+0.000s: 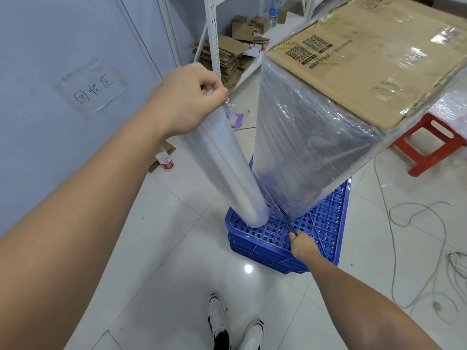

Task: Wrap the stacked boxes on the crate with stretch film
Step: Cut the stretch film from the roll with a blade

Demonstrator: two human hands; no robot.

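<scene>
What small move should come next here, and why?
Probably draw the dark blade-like tool in the right hand through the film at the stack's bottom corner: the sides look wrapped, and the left hand steadies the roll on the blue crate.

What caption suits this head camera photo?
Left hand steadies the stretch film roll beside wrapped boxes on a blue crate.

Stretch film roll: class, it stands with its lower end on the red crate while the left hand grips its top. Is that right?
Not quite. The head view shows the crate is blue, not red. The stretch film roll does rest its lower end there, and the left hand grips its top.
</scene>
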